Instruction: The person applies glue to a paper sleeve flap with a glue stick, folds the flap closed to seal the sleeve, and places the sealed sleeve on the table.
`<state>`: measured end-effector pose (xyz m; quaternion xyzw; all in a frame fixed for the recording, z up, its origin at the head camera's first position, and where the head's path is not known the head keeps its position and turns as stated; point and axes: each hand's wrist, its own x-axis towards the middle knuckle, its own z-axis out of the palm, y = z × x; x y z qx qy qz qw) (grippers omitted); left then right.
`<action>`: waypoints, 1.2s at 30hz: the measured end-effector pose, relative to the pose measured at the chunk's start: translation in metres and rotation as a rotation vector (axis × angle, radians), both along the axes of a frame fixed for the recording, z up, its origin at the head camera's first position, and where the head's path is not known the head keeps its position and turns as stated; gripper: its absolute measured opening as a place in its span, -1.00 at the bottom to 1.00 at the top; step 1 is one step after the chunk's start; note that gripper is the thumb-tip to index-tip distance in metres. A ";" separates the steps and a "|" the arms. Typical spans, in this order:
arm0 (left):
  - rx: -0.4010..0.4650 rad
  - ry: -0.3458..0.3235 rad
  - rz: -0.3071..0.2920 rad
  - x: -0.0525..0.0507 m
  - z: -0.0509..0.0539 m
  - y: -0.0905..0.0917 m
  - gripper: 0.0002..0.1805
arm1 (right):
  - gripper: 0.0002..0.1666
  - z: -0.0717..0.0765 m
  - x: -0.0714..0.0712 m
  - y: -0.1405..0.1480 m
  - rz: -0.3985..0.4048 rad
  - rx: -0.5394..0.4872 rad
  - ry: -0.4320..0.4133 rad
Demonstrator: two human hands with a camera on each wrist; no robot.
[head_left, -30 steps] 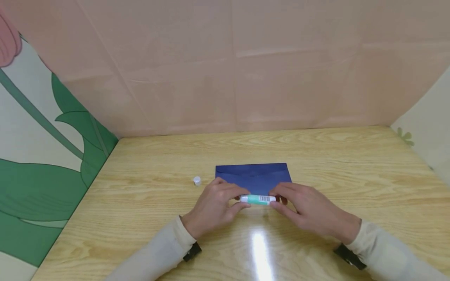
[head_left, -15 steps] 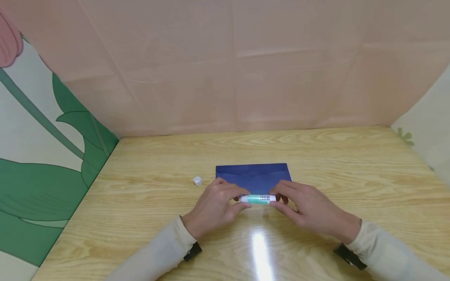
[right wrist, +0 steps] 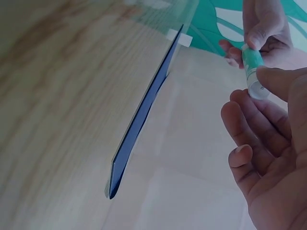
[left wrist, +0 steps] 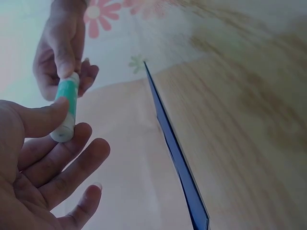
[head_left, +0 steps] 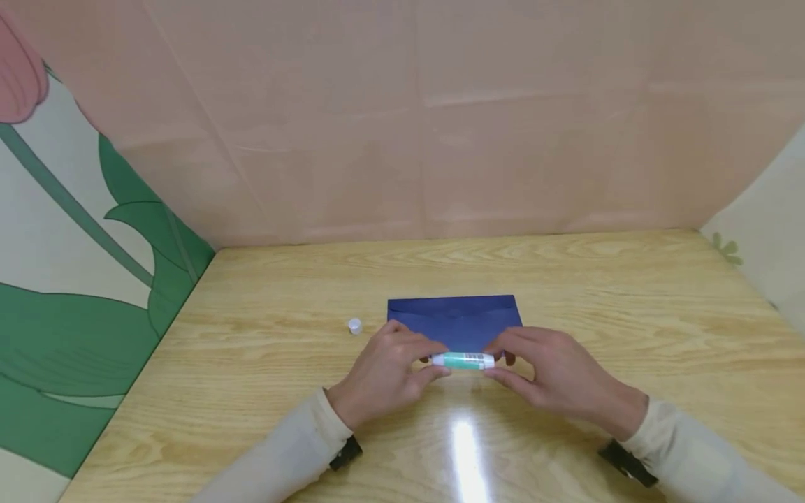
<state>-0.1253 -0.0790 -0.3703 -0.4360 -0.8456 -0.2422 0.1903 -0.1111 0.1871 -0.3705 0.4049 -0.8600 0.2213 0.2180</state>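
A glue stick (head_left: 464, 360), white with a green label, is held level between both hands in the head view. My left hand (head_left: 391, 374) pinches its left end between thumb and fingers. The opposite end is pinched by my right hand (head_left: 553, 370). Both wrist views show the glue stick (left wrist: 68, 103) raised off the table. Behind it a dark blue envelope (head_left: 453, 318) lies flat, its near edge partly hidden by the hands. Left of the envelope stands a small white cap (head_left: 355, 326), apart from both hands.
Everything rests on a wood-grain table (head_left: 283, 300). A pink covering (head_left: 415, 126) rises along the back edge. On the left is a panel (head_left: 75, 335) with large green leaves, and a pale wall (head_left: 767, 237) borders the right side.
The hands keep their hold on the glue stick, which has turned slightly about its length. The whole head view has shifted a little; the envelope and cap stay in place.
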 end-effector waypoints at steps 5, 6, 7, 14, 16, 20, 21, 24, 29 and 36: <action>-0.016 0.010 -0.001 -0.001 0.001 -0.001 -0.79 | -0.74 0.002 -0.002 0.000 0.025 -0.023 0.046; -0.017 0.013 -0.003 -0.001 0.001 -0.001 -0.79 | -0.74 0.002 -0.002 0.000 0.028 -0.027 0.060; -0.018 0.013 -0.004 -0.001 0.001 -0.001 -0.79 | -0.76 0.002 -0.003 0.001 0.029 -0.029 0.070; -0.017 0.019 -0.018 0.001 0.002 0.000 -0.80 | -0.80 0.003 -0.004 0.001 0.046 -0.038 0.117; -0.017 0.013 -0.022 0.001 0.002 0.000 -0.81 | -0.79 0.003 -0.004 0.000 0.050 -0.040 0.116; -0.022 -0.009 -0.020 0.002 0.002 0.000 -0.81 | -0.75 0.003 -0.004 -0.001 0.064 -0.045 0.130; -0.024 -0.012 -0.019 0.002 0.002 0.000 -0.81 | -0.73 0.003 -0.004 -0.002 0.062 -0.045 0.130; -0.023 -0.009 -0.015 0.002 0.003 0.000 -0.81 | -0.71 0.004 -0.003 -0.002 0.047 -0.053 0.112; 0.016 0.007 0.002 0.000 0.002 -0.001 -0.82 | -0.76 0.005 -0.002 -0.003 0.001 -0.059 0.050; 0.083 -0.005 0.007 -0.001 0.001 0.000 -0.81 | -0.69 0.004 0.001 -0.001 -0.038 -0.048 0.001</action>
